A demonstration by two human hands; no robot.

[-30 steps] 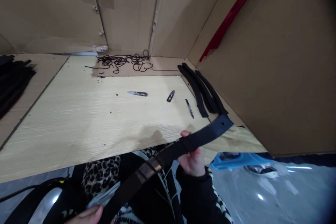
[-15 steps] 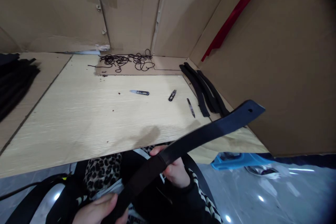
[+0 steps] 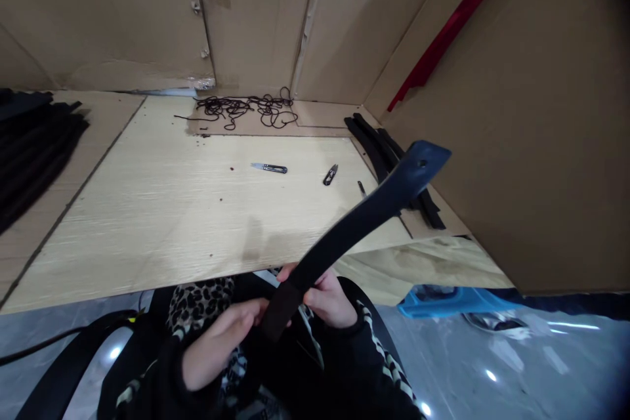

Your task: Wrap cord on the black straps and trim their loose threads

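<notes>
A curved black strap [image 3: 349, 226], with a small hole at its far end, slants up over the table's front edge. Its lower section is a duller dark brown band [image 3: 282, 310]. My left hand [image 3: 221, 341] is closed at the brown end, fingers partly hidden behind it. My right hand [image 3: 329, 298] grips the strap just above the brown band, its fingers wrapped round the edges. Beyond the hands, two thread snips lie on the table: one silver-bladed pair [image 3: 269, 168] and one black pair [image 3: 331, 174]. A small pointed blade [image 3: 361, 188] is partly covered by the strap.
Several similar black strips [image 3: 367, 141] lie at the right, and a dark pile of strips [image 3: 39, 151] at the left. Tangled dark cord [image 3: 226, 108] rests at the back. Cardboard walls [image 3: 256, 20] enclose the table [image 3: 162, 210]. A blue plastic object [image 3: 457, 302] is below right.
My left hand has moved up and right, closer to my right hand. The strap's far end has swung up and left, and less of the brown section shows. The view has shifted slightly.
</notes>
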